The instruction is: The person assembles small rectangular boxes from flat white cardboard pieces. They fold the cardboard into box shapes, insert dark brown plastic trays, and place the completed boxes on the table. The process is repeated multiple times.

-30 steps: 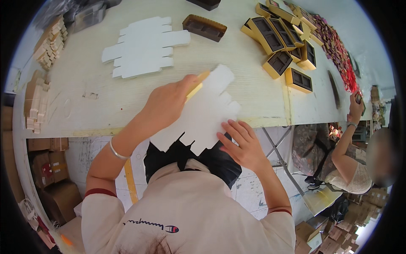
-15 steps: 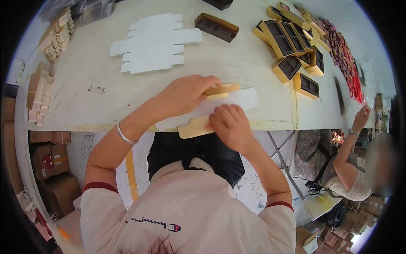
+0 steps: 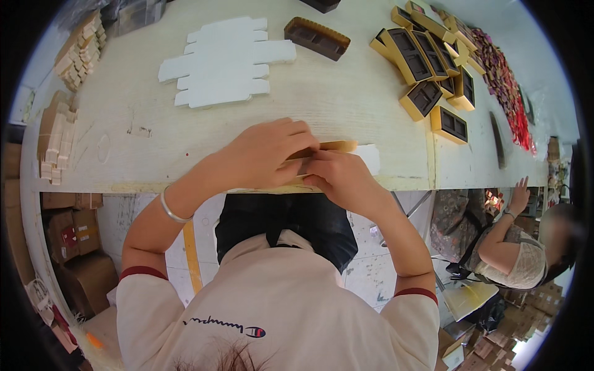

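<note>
At the table's near edge, a gold and white cardboard box blank (image 3: 341, 146) is partly folded, with a gold side standing up and a white flap lying out to the right. My left hand (image 3: 269, 151) is closed on its left part, fingers bent over the raised gold side. Close against it, my right hand (image 3: 343, 176) pinches the blank near its middle. My hands cover most of the blank, so its inner folds are hidden. Farther up lies a pile of flat white box blanks (image 3: 223, 62), and right of it rests a dark brown plastic tray (image 3: 317, 38).
Gold boxes with dark compartment trays (image 3: 411, 55) are heaped at the far right, beside a long pile of red and purple packets (image 3: 504, 80). Stacks of pale folded card (image 3: 59, 139) line the left edge. A co-worker (image 3: 510, 247) sits at the right.
My hands have come together over the blank. The right hand has moved up from the near gold side, which has folded inward and is now mostly covered. The co-worker's raised hand has lowered.
</note>
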Available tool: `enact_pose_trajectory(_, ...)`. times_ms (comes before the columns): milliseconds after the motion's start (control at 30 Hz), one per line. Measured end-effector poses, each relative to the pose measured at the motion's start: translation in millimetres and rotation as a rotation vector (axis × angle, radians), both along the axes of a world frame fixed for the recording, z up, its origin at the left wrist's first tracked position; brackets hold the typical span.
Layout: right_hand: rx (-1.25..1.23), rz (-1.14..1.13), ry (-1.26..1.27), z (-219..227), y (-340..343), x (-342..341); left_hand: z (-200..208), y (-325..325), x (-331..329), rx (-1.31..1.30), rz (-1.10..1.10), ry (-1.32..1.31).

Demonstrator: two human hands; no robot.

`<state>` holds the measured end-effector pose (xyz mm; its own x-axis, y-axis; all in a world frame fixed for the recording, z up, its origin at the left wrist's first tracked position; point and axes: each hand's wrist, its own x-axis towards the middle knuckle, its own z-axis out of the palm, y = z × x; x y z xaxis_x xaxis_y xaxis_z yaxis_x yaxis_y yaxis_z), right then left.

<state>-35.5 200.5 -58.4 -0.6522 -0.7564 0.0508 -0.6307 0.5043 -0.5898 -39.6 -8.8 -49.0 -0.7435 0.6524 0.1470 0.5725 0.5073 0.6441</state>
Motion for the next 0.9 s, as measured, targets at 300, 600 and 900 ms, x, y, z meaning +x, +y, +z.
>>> enact_pose_trajectory(300,0.015,-0.099,0.623,7,3,6,-6,3,37,-0.194,0.212,0.088)
enact_pose_trajectory(600,-0.293,-0.023,-0.153,-8,31,25,19,-14,34,-0.085,0.008,-0.177)
enact_pose_trajectory(900,-0.203,-0.059,0.062,-7,10,20,-20,-11,22,0.087,-0.078,0.034)
